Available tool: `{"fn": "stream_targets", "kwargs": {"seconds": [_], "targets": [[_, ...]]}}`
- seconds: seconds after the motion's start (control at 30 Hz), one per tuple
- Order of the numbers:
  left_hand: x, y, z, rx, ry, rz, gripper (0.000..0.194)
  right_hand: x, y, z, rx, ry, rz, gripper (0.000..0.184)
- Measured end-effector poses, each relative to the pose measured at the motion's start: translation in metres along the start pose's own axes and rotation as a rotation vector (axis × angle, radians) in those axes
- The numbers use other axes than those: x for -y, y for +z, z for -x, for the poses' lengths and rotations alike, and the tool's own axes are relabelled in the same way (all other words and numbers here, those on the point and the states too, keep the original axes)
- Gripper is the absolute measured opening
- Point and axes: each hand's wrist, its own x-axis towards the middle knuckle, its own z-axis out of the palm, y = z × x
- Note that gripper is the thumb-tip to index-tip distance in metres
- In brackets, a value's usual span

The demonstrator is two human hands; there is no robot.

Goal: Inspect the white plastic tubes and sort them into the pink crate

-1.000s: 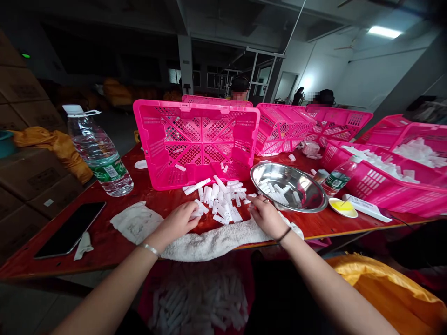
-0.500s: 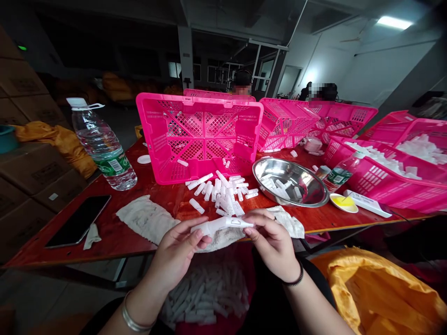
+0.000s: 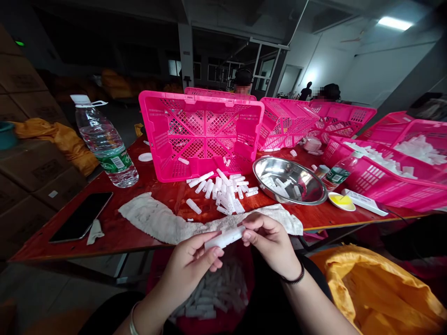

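Between my two hands is a white plastic tube [image 3: 226,237], tilted slightly up to the right. My left hand [image 3: 197,260] grips its left end with thumb and fingers. The right end is pinched by my right hand [image 3: 267,239]. Just beyond, a white cloth [image 3: 153,218] lies along the table's front edge. Behind the cloth is a heap of similar white tubes [image 3: 223,193], with one tube [image 3: 193,206] apart on its left. More tubes [image 3: 213,288] fill a pink container below the table edge, under my hands.
A pink basket [image 3: 206,175] lies on its side behind the heap. A steel bowl [image 3: 314,197] with several tubes stands to its right. A water bottle [image 3: 117,158] and phone [image 3: 82,216] are at left. An orange sack [image 3: 377,288] stands at lower right.
The tube in my hands has turned and lowered a little, and its tapered, marked right end no longer shows. A small white scrap now shows on the table by the cloth.
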Motion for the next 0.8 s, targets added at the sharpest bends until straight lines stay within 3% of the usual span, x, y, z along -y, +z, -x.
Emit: {"fn": "stream_targets", "kwargs": {"seconds": [0.07, 0.2, 0.27, 0.37, 0.43, 0.5, 0.67, 0.8], "targets": [[0.003, 0.0, 0.004, 0.005, 0.003, -0.02, 0.039, -0.001, -0.001, 0.0, 0.029, 0.021, -0.021, 0.01], [0.014, 0.0, 0.011, -0.152, 0.318, -0.25, 0.031, -0.005, 0.002, 0.003, 0.009, 0.067, -0.067, 0.012], [0.019, 0.001, 0.012, -0.151, 0.25, -0.198, 0.033, -0.005, 0.005, 0.005, 0.004, 0.049, -0.073, 0.009], [0.022, 0.005, 0.012, -0.085, -0.024, 0.076, 0.039, -0.004, 0.009, 0.007, -0.01, -0.003, -0.059, 0.006], [0.024, 0.008, 0.012, -0.05, -0.121, 0.235, 0.045, -0.003, 0.011, 0.007, -0.024, -0.021, -0.044, 0.006], [0.025, 0.009, 0.014, -0.065, -0.116, 0.245, 0.044, -0.003, 0.012, 0.007, -0.038, 0.006, -0.049, 0.008], [0.026, 0.006, 0.019, -0.199, 0.024, -0.026, 0.036, -0.002, 0.012, 0.007, -0.054, 0.102, -0.075, 0.011], [0.026, 0.007, 0.02, -0.091, -0.125, 0.206, 0.042, -0.001, 0.008, 0.007, 0.047, 0.024, -0.015, 0.007]]}}
